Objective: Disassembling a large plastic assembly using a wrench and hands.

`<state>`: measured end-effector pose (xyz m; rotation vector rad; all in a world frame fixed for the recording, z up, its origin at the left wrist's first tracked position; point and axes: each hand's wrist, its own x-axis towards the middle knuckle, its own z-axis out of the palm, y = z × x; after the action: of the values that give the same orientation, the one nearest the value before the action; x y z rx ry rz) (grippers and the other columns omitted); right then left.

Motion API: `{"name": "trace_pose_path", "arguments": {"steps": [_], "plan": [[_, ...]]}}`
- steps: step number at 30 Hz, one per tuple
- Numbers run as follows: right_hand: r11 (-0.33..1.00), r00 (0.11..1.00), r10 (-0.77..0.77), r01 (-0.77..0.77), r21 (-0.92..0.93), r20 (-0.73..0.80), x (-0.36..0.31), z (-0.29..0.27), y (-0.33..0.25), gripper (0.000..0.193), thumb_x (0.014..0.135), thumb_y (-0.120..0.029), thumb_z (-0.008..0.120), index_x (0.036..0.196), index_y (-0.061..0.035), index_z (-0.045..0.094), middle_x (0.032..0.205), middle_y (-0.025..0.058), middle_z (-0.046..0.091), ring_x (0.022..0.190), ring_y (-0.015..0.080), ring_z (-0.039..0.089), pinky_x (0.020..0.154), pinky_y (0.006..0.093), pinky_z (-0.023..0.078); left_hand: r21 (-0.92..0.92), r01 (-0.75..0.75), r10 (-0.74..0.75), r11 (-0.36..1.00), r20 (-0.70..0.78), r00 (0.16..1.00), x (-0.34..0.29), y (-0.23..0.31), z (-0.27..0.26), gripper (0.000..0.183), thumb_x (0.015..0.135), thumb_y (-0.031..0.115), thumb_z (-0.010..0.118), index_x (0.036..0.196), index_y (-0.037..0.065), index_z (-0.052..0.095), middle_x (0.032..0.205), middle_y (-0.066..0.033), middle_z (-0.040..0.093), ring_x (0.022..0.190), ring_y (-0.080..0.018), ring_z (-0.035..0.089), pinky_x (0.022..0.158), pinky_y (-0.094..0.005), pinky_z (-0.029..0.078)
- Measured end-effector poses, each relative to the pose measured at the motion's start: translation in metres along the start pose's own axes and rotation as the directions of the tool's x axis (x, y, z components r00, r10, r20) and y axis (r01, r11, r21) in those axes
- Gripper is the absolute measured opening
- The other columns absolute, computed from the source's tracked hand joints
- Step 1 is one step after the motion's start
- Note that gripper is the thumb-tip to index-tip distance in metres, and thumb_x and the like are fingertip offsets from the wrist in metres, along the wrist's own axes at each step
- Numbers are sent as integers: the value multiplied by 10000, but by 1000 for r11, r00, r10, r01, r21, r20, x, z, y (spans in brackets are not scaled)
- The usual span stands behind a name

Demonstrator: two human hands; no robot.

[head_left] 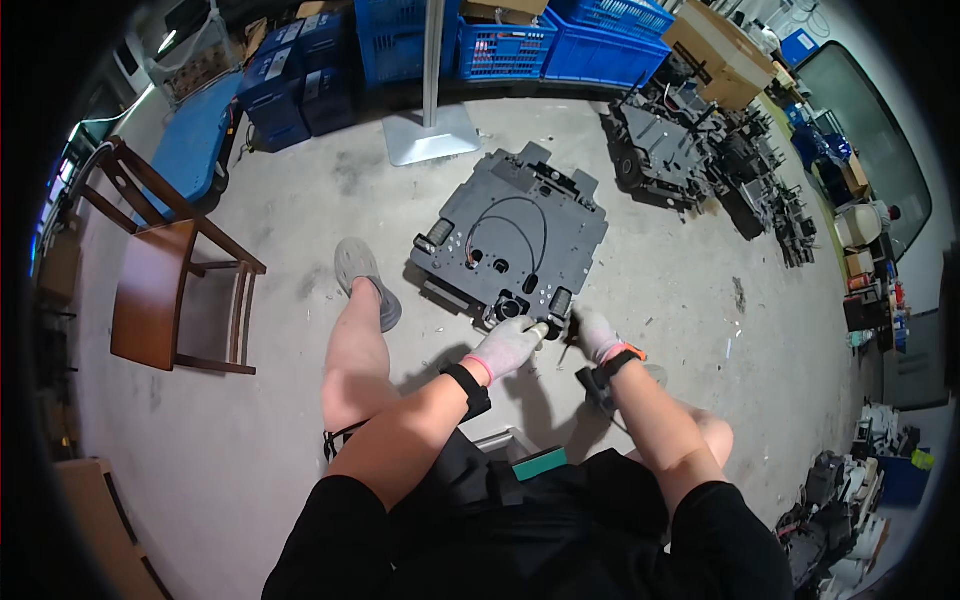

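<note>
A dark grey machine chassis (520, 235) lies flat on the floor in front of me, with a looped black cable (546, 235) on top and spring-like parts at its near corners. My left hand (508, 346), in a white glove with a pink cuff, closes its fingers at the chassis's near edge, beside a round black part (510, 308). Just right of it, my gloved right hand (596, 332) is closed by the near right corner. An orange piece (634, 351) shows beside that wrist; whatever lies within the fingers is hidden.
A wooden chair (155, 290) stands at the left. A metal pole's base plate (432, 148) sits beyond the chassis, with blue crates (505, 50) behind. More chassis units (660, 145) are piled at the far right. Small debris dots the concrete floor (690, 300).
</note>
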<state>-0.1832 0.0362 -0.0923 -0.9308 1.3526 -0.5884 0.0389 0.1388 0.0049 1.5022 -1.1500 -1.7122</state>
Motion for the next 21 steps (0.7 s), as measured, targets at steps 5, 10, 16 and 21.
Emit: {"name": "trace_pose_path", "arguments": {"steps": [5,10,16,21], "plan": [[440,980,-183,13,-898,-75,64,-39,-98,580,989,-518,407,1186,-37,663,1162,243,670,1061,395,654,921,457,512,209,-264,248,942,97,964,-4,23,13,336,1002,295,510,969,-20,622,855,-126,650,797,-226,621,776,-361,502],[59,999,-48,-13,-998,-16,140,-71,-123,451,960,-377,468,1221,-64,660,1245,216,641,1171,389,601,998,459,475,237,-215,197,947,98,975,-14,63,5,369,993,331,520,1004,-25,617,928,-203,653,915,-345,634,838,-425,488],[45,985,-103,144,-989,139,213,-58,-125,498,951,-419,503,972,34,708,969,250,710,997,396,674,873,479,503,421,-232,230,877,57,972,-6,74,-27,349,980,344,536,1024,7,612,985,-204,652,983,-361,624,868,-449,481],[323,941,-107,-273,-906,-322,287,-61,-106,816,977,-650,298,1133,53,680,1212,294,628,1207,422,570,1026,488,438,-24,47,-41,999,206,978,6,88,-59,299,993,283,562,1053,-9,591,896,-160,627,838,-255,605,791,-367,479]]}}
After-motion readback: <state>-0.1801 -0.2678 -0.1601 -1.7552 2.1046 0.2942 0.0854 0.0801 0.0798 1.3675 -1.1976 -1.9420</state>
